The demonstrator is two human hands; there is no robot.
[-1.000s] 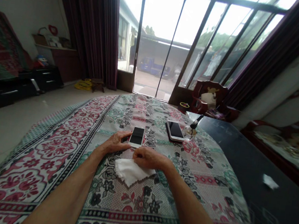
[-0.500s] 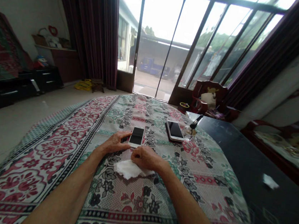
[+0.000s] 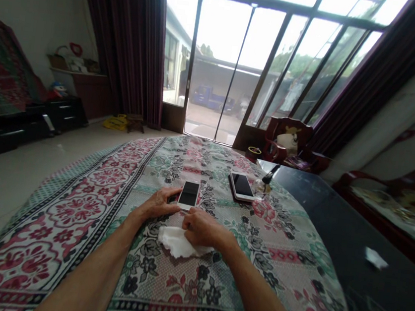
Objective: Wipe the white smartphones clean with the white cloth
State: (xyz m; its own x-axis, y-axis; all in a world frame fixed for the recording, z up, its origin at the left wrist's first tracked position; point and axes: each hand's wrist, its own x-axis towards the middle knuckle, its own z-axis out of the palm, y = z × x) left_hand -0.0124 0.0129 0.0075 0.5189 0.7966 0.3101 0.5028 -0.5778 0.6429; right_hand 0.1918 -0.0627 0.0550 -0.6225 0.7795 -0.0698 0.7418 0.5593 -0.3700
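Note:
A white smartphone [image 3: 189, 194] with a dark screen lies face up on the patterned tablecloth [image 3: 193, 283]. My left hand [image 3: 160, 202] grips its left side, fingers along the edge and thumb by the lower left corner. At the phone's lower edge is my right hand [image 3: 203, 227], its fingers curled tightly; whatever they pinch is hidden. Just under and in front of that hand lies a crumpled white tissue [image 3: 175, 241], partly covered by it.
Right of the phone, a larger white device [image 3: 241, 186] lies on a dark base. Beside it stands a clear bottle with a black brush-like top [image 3: 271, 174]. A black table [image 3: 343, 216] adjoins on the right, bearing another white tissue [image 3: 375, 258]. Wooden chairs and glass doors stand beyond.
The view has tilted up slightly, so everything sits a little lower. My left hand stays on the smartphone; my right hand remains curled at its lower edge with only a small shift.

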